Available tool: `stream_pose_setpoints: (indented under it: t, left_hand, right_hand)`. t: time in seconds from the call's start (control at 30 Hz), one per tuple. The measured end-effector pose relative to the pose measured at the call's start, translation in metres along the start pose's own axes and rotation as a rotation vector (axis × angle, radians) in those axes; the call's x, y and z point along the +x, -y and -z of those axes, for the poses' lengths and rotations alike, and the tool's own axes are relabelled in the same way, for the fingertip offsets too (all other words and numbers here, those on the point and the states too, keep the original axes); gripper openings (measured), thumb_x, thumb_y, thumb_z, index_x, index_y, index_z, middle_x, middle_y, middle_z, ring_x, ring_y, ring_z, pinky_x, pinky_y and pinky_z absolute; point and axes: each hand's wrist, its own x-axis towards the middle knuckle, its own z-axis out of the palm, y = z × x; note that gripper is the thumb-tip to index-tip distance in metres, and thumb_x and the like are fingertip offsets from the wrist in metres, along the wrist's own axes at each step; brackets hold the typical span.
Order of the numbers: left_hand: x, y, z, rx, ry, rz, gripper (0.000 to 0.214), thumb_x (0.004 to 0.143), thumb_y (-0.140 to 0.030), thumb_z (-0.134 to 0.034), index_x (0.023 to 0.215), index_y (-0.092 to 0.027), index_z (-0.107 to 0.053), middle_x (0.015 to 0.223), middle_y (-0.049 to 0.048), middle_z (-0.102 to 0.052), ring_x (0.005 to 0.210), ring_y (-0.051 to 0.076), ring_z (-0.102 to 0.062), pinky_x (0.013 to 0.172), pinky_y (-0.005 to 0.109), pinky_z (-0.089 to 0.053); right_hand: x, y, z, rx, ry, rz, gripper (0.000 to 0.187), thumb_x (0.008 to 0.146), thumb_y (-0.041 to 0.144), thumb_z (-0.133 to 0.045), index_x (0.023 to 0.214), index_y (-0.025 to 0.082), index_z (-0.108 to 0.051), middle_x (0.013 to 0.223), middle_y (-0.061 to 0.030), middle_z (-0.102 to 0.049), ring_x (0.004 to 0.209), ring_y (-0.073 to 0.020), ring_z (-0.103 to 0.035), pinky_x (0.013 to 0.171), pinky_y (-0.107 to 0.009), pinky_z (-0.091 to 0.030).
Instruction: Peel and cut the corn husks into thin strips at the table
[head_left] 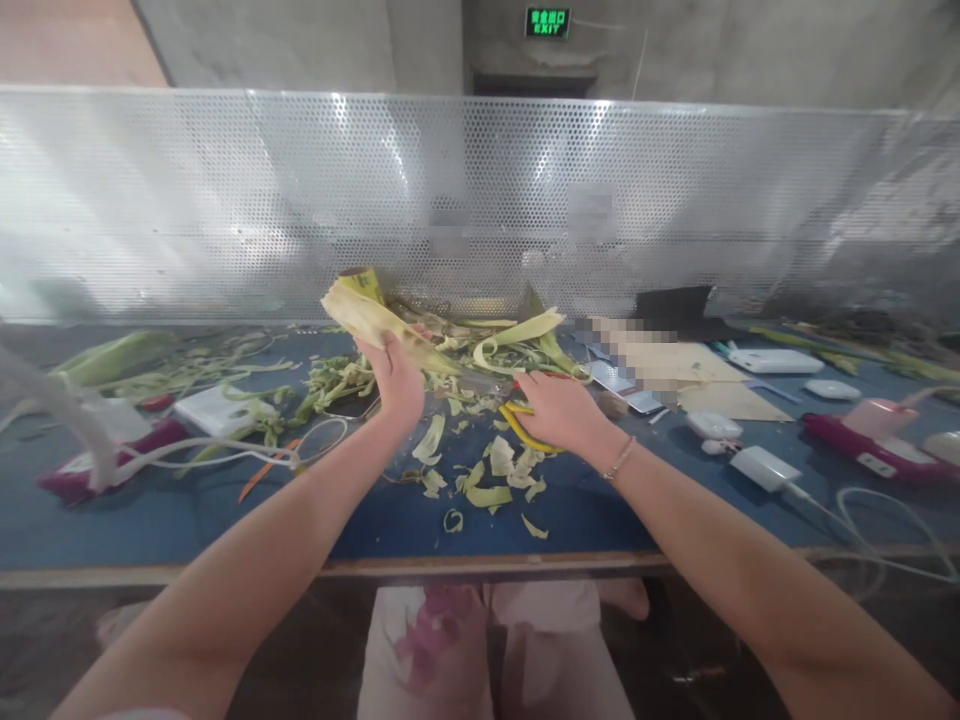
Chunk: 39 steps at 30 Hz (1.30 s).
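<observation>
My left hand [395, 373] is closed round a long pale-yellow corn husk [360, 312], which slants down to the right above the table. In my right hand [562, 408] is a pair of scissors with red and yellow handles [523, 428]. Its grey blades [480, 382] point left, at the lower end of the husk; whether they touch it I cannot tell. Cut husk scraps [487, 496] lie below both hands. Behind them sit more husk strips [517, 340], and a heap of green curled pieces [337, 385] is left of my left hand.
A perforated metal screen [480, 200] closes off the back of the blue table [600, 520]. Cables and a purple power strip [112, 460] are at left. At right are a phone [626, 385], brown paper [712, 365], white chargers [765, 468] and another purple power strip [870, 450].
</observation>
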Motion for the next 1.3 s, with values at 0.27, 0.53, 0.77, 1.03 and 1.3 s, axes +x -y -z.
stream_pose_setpoints:
  t: [0.27, 0.53, 0.77, 1.03, 1.3]
  left_hand:
    - [0.008, 0.008, 0.003, 0.039, 0.051, -0.106, 0.060, 0.091, -0.034, -0.033, 0.141, -0.028, -0.001, 0.080, 0.0010, -0.063, 0.073, 0.014, -0.064, 0.081, 0.034, -0.050]
    - [0.011, 0.006, 0.003, 0.053, 0.059, -0.203, 0.055, 0.090, -0.033, -0.035, 0.138, -0.025, -0.009, 0.073, -0.0008, -0.059, 0.065, 0.013, -0.060, 0.074, 0.031, -0.049]
    - [0.012, -0.008, -0.001, -0.031, 0.078, -0.173, 0.041, 0.089, -0.030, -0.036, 0.126, -0.027, -0.020, 0.068, -0.0032, -0.058, 0.063, 0.013, -0.060, 0.072, 0.031, -0.050]
    - [0.003, -0.010, -0.004, 0.131, 0.370, 0.473, 0.021, 0.080, -0.028, -0.046, 0.099, -0.019, -0.045, 0.065, 0.0001, -0.060, 0.045, 0.011, -0.054, 0.049, 0.026, -0.048]
    - [-0.006, 0.001, 0.002, 0.462, 0.610, 0.481, 0.021, 0.076, -0.029, -0.054, 0.093, -0.018, -0.048, 0.067, 0.0014, -0.063, 0.045, 0.013, -0.057, 0.049, 0.029, -0.051]
  right_hand:
    - [-0.002, 0.002, 0.004, -0.035, 0.004, 0.085, 0.035, 0.084, 0.036, -0.045, 0.113, 0.016, -0.053, 0.100, -0.0098, -0.064, 0.087, -0.0235, -0.060, 0.073, -0.033, -0.040]
    - [0.001, -0.001, -0.001, -0.066, 0.001, 0.084, 0.030, 0.086, 0.034, -0.043, 0.104, 0.015, -0.057, 0.095, -0.0101, -0.066, 0.082, -0.0229, -0.061, 0.074, -0.034, -0.036]
    - [0.010, -0.021, -0.011, 0.008, -0.054, -0.096, 0.031, 0.087, 0.033, -0.042, 0.109, 0.013, -0.053, 0.097, -0.0151, -0.065, 0.083, -0.0269, -0.062, 0.072, -0.036, -0.040]
    - [0.022, -0.050, -0.026, 0.560, -0.286, -0.227, 0.033, 0.080, 0.027, -0.051, 0.111, 0.015, -0.050, 0.099, -0.0121, -0.063, 0.087, -0.0231, -0.061, 0.075, -0.034, -0.045]
    - [0.021, -0.054, -0.023, 0.839, -0.225, -0.120, 0.033, 0.082, 0.035, -0.047, 0.111, 0.019, -0.048, 0.104, -0.0069, -0.061, 0.094, -0.0201, -0.059, 0.085, -0.036, -0.044]
